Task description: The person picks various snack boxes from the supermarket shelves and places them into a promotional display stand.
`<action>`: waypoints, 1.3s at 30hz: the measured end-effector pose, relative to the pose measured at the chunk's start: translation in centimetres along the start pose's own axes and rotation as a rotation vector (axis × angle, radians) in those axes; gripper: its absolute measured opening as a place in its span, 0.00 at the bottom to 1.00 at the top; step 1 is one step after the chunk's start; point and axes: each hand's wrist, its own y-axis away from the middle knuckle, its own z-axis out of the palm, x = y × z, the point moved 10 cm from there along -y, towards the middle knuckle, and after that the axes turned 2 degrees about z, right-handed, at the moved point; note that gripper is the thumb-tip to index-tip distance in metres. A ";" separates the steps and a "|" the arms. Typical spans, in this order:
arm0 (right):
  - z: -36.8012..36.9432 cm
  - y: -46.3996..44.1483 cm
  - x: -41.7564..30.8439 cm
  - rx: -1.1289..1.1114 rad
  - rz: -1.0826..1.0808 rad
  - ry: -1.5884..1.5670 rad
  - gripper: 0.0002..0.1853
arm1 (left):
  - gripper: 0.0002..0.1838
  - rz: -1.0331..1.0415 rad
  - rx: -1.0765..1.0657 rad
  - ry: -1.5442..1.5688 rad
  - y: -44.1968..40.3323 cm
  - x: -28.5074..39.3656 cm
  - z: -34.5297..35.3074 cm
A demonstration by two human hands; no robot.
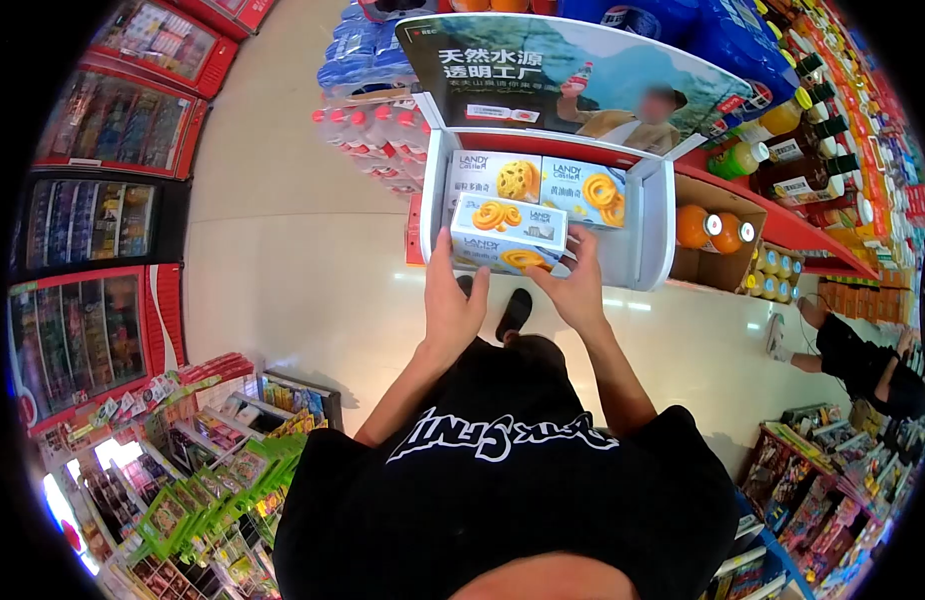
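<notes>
While two other cookie boxes are being carried behind it, a Landy Castle box (509,234) is being held at the white shelf's (651,262) front edge, its ends being clasped between the half-open left hand (575,280) and right hand (455,300).

Location type: retail shop, convenience store or small supermarket. Identifying features: glass-door drink coolers (83,330) line one side of a glossy tiled floor (273,240). Shrink-wrapped bottle packs (378,135) are stacked beside a branded promotional display stand (648,225). Tiered shelving carries rows of bottled drinks (798,180). Racks of packaged snacks (218,490) occupy the lower left.
</notes>
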 end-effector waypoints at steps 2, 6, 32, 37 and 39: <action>-0.4 0.0 -2.0 0.011 -0.013 0.022 0.42 | 0.43 0.007 -0.017 -0.020 -0.2 0.8 -0.3; -1.1 -2.1 -4.8 0.089 -0.209 0.122 0.41 | 0.43 -0.048 -0.003 0.129 -2.1 1.1 0.2; -1.3 -2.8 0.0 0.283 0.099 -0.009 0.29 | 0.41 0.129 -0.250 0.231 -2.4 0.3 0.1; 0.8 -5.1 0.1 0.281 0.167 0.017 0.28 | 0.39 0.236 -0.245 0.268 -3.9 1.4 -0.4; 1.3 -5.9 -0.4 0.318 0.172 0.057 0.27 | 0.38 0.267 -0.262 0.206 -4.3 1.0 0.5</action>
